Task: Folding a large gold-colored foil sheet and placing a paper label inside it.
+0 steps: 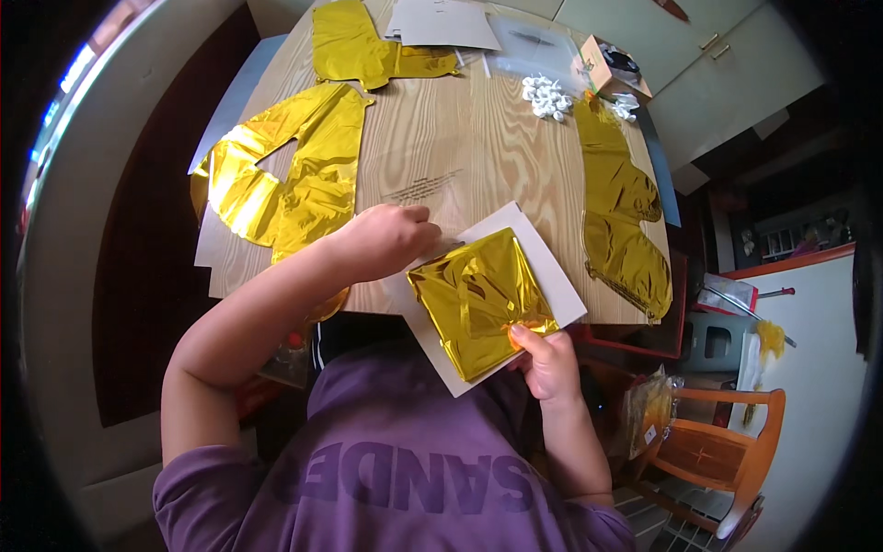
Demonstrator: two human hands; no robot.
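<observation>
My right hand (549, 361) grips the near right edge of a white card (561, 290), its thumb on top. On the card lies a gold foil balloon (483, 299), folded into a flat, creased square. The card is tilted just in front of my body, over the table's near edge. At the card's far left corner my left hand (391, 241) is closed, knuckles up. It seems to pinch a clear plastic bag (423, 189), which shows mostly by a patch of small dark print. The bag's outline is hard to make out, and my left fingertips are partly hidden.
Flat gold foil balloons lie on the wooden table (460, 129): one at the left (322, 175), one at the far left (349, 41), one at the right (621, 212). White cards (451, 23), white bundles (546, 97) and a small box (607, 69) stand at the back. A wooden chair (717, 451) is right.
</observation>
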